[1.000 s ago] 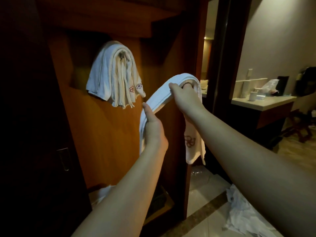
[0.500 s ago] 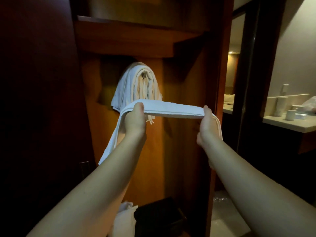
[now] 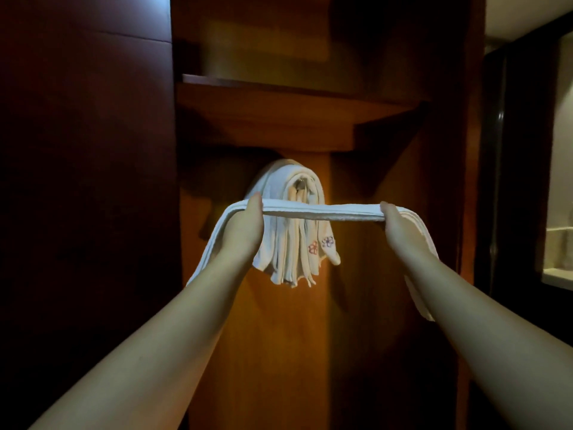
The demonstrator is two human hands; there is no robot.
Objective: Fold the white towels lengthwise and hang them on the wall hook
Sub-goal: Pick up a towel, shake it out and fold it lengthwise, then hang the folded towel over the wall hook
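A white towel [image 3: 322,212], folded into a long narrow strip, is stretched level between my two hands. My left hand [image 3: 243,231] grips it near its left end and my right hand [image 3: 400,229] grips it near the right; both ends droop down past my wrists. Just behind the strip, several white towels [image 3: 288,243] with small flower embroidery hang bunched over the wall hook [image 3: 300,184], whose metal tip shows at the top of the bunch. The stretched strip crosses in front of the hung towels, below the hook.
The hook sits on an orange wooden back panel [image 3: 279,336] inside a closet niche, under a wooden shelf [image 3: 273,113]. A dark door panel [image 3: 86,181] stands to the left. At the far right a counter edge [image 3: 558,277] shows.
The towel went from draped over my right hand to stretched flat between both hands. Both hands have come closer to the hook, and the hung towels now sit centred behind the strip.
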